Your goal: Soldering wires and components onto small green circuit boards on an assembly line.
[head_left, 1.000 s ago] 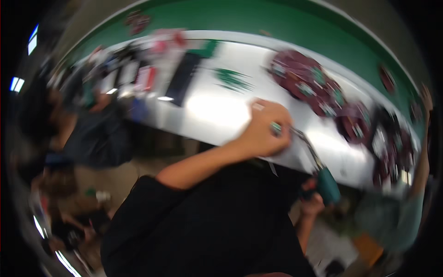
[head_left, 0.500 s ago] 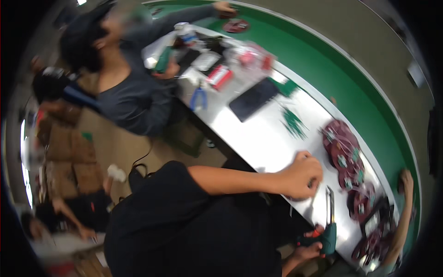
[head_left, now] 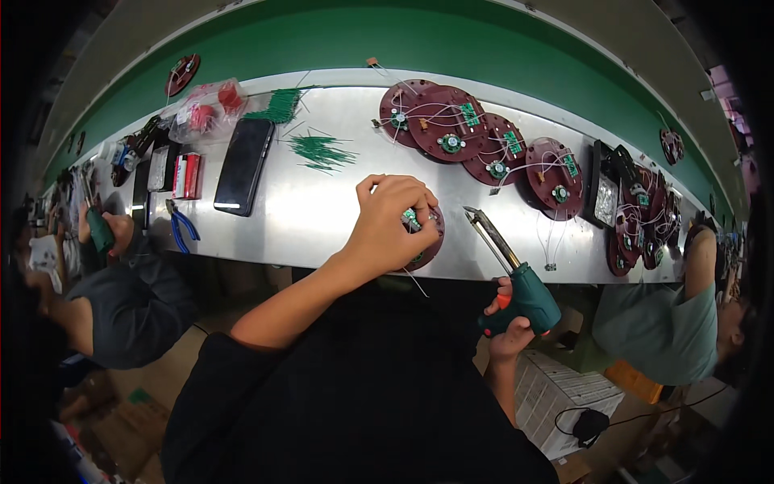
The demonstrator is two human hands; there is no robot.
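Observation:
My left hand (head_left: 391,222) is curled over a maroon round disc (head_left: 427,251) at the table's near edge. Its fingers and thumb close in beside a small green circuit board (head_left: 411,219) on that disc; what they pinch is hidden. A thin white wire hangs from the disc over the edge. In my right hand (head_left: 509,337) is a dark green soldering gun (head_left: 532,302) with a red trigger. Its long metal tip points up and left, a short way right of the disc and apart from it.
Several maroon discs with boards and white wires (head_left: 451,121) lie beyond, to the right. Left of centre are green wire pieces (head_left: 320,152), a dark phone (head_left: 244,165), blue-handled pliers (head_left: 182,227) and a red-and-white box (head_left: 187,176). Co-workers sit on the left (head_left: 133,306) and right (head_left: 661,319).
The view has swung round to face the table squarely. The soldering gun has risen from low right to beside the disc. My left hand remains curled over the disc.

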